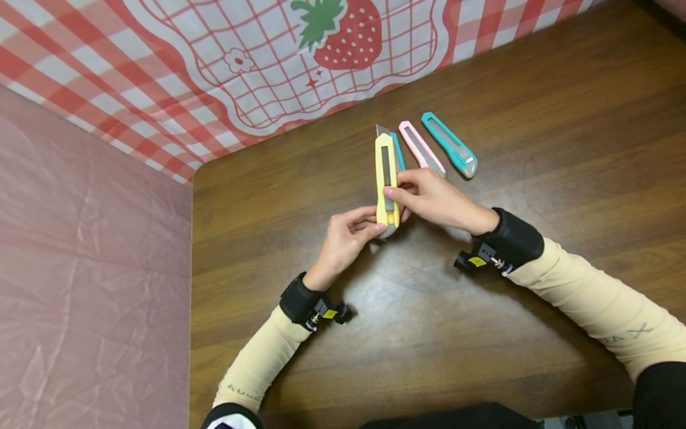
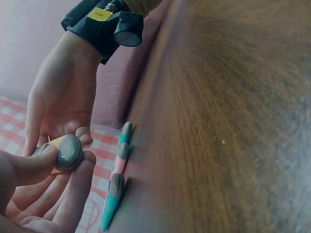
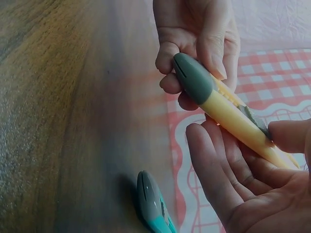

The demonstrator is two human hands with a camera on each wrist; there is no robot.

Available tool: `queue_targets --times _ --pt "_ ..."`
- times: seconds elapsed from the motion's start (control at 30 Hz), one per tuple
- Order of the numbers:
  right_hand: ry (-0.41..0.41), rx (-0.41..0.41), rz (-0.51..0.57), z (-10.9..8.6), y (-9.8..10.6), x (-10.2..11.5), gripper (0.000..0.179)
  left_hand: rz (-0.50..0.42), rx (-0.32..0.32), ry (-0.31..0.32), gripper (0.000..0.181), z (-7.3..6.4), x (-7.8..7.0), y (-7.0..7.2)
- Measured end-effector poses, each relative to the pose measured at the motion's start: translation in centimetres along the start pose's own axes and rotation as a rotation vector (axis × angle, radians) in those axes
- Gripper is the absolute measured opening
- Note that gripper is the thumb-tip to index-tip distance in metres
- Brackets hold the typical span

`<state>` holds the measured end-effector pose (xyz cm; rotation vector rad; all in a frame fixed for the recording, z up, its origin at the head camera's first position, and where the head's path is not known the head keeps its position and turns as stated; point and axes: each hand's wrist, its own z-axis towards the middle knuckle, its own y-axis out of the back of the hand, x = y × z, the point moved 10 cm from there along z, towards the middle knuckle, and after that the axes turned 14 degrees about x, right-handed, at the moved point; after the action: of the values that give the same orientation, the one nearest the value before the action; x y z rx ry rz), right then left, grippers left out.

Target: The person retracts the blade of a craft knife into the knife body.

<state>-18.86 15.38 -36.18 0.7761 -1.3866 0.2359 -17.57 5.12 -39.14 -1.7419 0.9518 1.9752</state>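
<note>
A yellow utility knife (image 1: 382, 179) with a grey end cap is held between both hands, its blade out at the far tip. In the head view my left hand (image 1: 343, 241) pinches the knife's capped end, thumb on top. My right hand (image 1: 436, 199) holds the middle of the body, its thumb on the slider along the slot. The right wrist view shows the yellow knife (image 3: 233, 116) at a slant, with the right-hand fingers (image 3: 218, 179) under it. Beyond it, a blue-teal utility knife (image 1: 398, 152) is partly hidden by the yellow one.
On the wooden table (image 1: 278, 196) lie a pink utility knife (image 1: 420, 146), partly covered by my right hand, and a teal utility knife (image 1: 449, 145) to its right. A red-checked strawberry cloth (image 1: 241, 101) hangs along the far edge; a pink sheet (image 1: 96, 268) is at the left.
</note>
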Motion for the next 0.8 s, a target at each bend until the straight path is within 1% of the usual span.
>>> queue_targets --times 0.07,0.2,0.27,0.5,0.63,0.8 --pt "0.004 -0.003 0.011 0.2 0.0 -0.9 0.016 -0.003 0.000 0.000 0.026 0.0 0.0 0.0" --pt "-0.005 -0.013 -0.001 0.6 0.0 -2.7 0.020 -0.005 0.003 -0.003 0.026 0.0 0.0 0.0" --pt "-0.017 -0.017 -0.022 0.7 0.1 -3.1 0.023 -0.008 0.003 0.000 0.026 0.0 0.0 0.0" --pt "-0.045 -0.009 -0.049 0.6 -0.1 -3.5 0.031 -0.008 0.002 0.003 0.027 0.0 0.1 -0.1" --pt "-0.040 -0.003 -0.053 0.6 -0.2 -3.5 0.028 -0.003 0.002 0.012 0.027 -0.1 0.1 -0.1" --pt "-0.046 -0.008 -0.101 0.6 -0.2 -3.4 0.024 0.014 -0.001 0.025 0.027 -0.2 0.0 -0.2"
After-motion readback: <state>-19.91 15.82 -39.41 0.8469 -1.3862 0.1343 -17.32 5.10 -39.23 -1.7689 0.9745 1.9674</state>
